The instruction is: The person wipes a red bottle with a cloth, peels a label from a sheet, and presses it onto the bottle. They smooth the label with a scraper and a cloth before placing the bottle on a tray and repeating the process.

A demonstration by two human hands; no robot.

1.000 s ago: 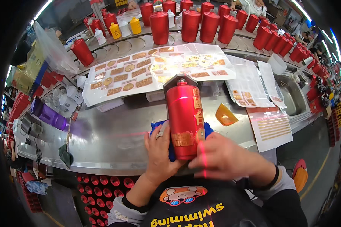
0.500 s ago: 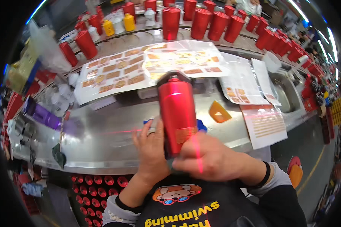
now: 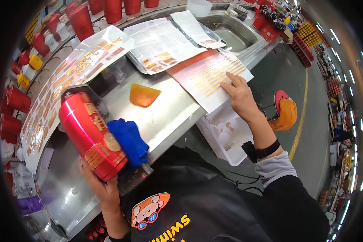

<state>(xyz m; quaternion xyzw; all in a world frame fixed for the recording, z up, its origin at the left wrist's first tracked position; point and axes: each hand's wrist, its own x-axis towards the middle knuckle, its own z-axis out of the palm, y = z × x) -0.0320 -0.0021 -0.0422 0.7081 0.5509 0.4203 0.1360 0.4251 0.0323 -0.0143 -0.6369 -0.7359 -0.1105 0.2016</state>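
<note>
A red cylindrical canister point(image 3: 86, 125) with gold stickers on its side lies tilted in a dark stand on the metal bench. My left hand point(image 3: 105, 187) grips its lower end from the near left. Off to the right, my right hand point(image 3: 242, 97) is at a white sheet with rows of gold strips point(image 3: 205, 76); its fingers are spread over the sheet's right part, and nothing shows in them. A folded blue cloth point(image 3: 129, 141) rests against the canister's right side. An amber, see-through scraper-like piece point(image 3: 144, 95) lies on the bench between the canister and the sheet.
Large sticker sheets point(image 3: 68, 76) cover the bench's far left, with another on a tray point(image 3: 161, 48). A metal sink point(image 3: 234, 36) is at the far right. Red canisters point(image 3: 80, 20) line the back. Below the bench edge stands a white bin point(image 3: 226, 141).
The view has swung to the right. My right hand has left the canister's lower end and reached the sheet of gold strips. My left hand stays at the canister, whose larger gold stickers now show.
</note>
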